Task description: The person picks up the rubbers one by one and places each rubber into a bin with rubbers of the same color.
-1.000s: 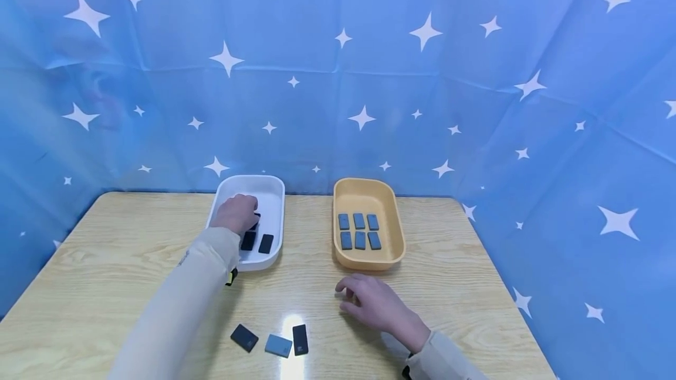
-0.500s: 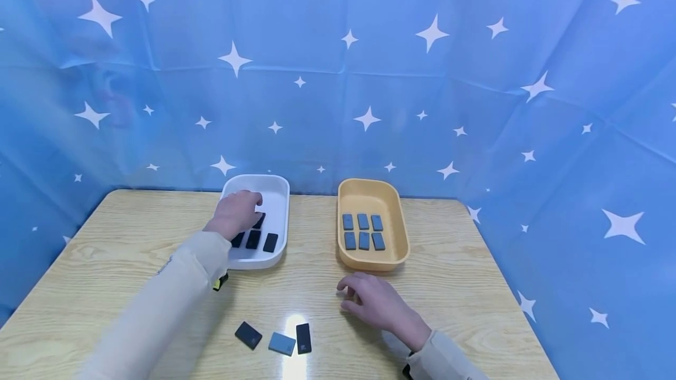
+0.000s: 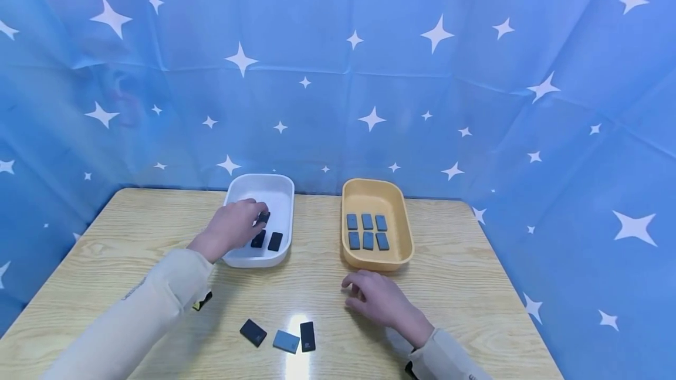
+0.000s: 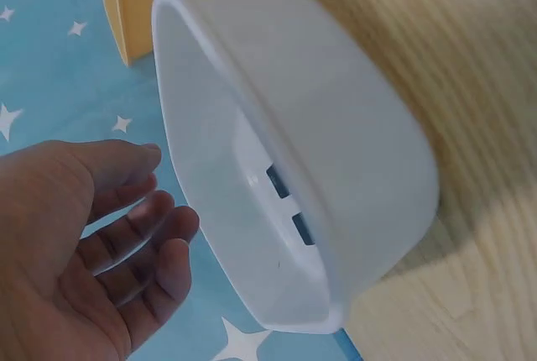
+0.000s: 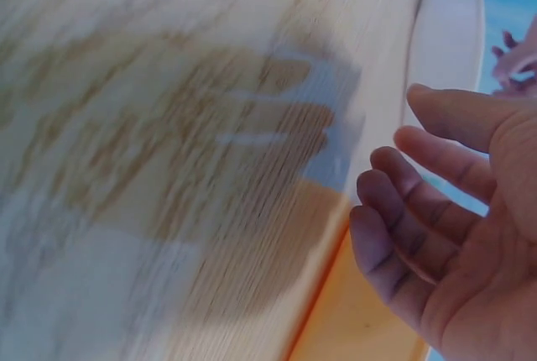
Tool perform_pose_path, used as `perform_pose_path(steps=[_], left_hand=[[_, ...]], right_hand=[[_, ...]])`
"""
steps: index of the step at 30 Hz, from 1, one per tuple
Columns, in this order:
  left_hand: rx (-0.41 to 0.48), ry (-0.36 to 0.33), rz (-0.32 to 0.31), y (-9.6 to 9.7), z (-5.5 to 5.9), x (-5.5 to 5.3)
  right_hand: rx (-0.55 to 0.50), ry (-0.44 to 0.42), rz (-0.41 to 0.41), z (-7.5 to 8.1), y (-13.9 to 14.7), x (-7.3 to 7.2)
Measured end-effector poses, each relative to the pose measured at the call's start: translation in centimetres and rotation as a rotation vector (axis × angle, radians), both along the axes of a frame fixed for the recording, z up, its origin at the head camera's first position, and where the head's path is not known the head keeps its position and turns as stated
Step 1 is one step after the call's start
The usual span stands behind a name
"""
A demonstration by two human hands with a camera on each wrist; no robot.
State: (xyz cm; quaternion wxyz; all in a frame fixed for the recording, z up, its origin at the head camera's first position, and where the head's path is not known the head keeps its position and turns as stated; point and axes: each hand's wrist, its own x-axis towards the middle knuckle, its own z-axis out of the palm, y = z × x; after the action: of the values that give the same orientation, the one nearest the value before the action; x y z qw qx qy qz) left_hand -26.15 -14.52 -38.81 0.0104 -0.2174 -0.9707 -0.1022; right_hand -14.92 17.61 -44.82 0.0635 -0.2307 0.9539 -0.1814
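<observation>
My left hand (image 3: pixel 232 228) hangs over the near left side of the white bin (image 3: pixel 277 197), its fingers loosely bent and holding nothing. Small flat black rectangular pieces (image 3: pixel 274 241) lie on the bin's floor, partly hidden behind that hand. The left wrist view shows the fingers apart from the bin's rim (image 4: pixel 243 84). In front of the yellow bin (image 3: pixel 369 193), my right hand (image 3: pixel 379 301) is idle with relaxed fingers, close over the table. Several blue pieces (image 3: pixel 368 241) of similar shape stand in two rows inside the yellow bin.
On the wooden table (image 3: pixel 449 274), nearer to me, lie a tilted black piece (image 3: pixel 253 332), a blue piece (image 3: pixel 286 341) and another black piece (image 3: pixel 307 337). Behind the table hangs a blue curtain (image 3: pixel 317 98) with white stars.
My left hand has drawn back toward me and left relative to the white bin. The right hand stays in place over the table. The head view has turned slightly left.
</observation>
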Motion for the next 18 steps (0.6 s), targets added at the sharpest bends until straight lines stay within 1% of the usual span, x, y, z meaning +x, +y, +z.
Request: perform_pose_path(steps=[2, 5, 9, 12, 14, 18], left_hand=[[0.015, 0.013, -0.017, -0.1, -0.1, 0.6], [0.039, 0.025, -0.045, -0.1, -0.2, 1.5], [0.059, 0.040, -0.110, 0.0, -0.1, 2.7], [0.069, 0.065, -0.173, 0.1, 0.0, 3.7], [0.083, 0.093, -0.218, 0.2, 0.2, 4.3], [0.109, 0.147, -0.328, 0.8, 0.2, 5.3]], right_hand=[[0.004, 0.003, -0.005, 0.0, 0.2, 0.0], [0.003, -0.017, -0.021, 0.0, 0.6, -0.1], [0.002, -0.040, -0.048, 0.1, 1.3, -0.2], [0.006, -0.018, -0.059, 0.2, 1.8, 0.1], [0.002, -0.002, -0.064, 0.2, 2.2, 0.3], [-0.012, -0.003, -0.086, 0.2, 2.9, 0.7]])
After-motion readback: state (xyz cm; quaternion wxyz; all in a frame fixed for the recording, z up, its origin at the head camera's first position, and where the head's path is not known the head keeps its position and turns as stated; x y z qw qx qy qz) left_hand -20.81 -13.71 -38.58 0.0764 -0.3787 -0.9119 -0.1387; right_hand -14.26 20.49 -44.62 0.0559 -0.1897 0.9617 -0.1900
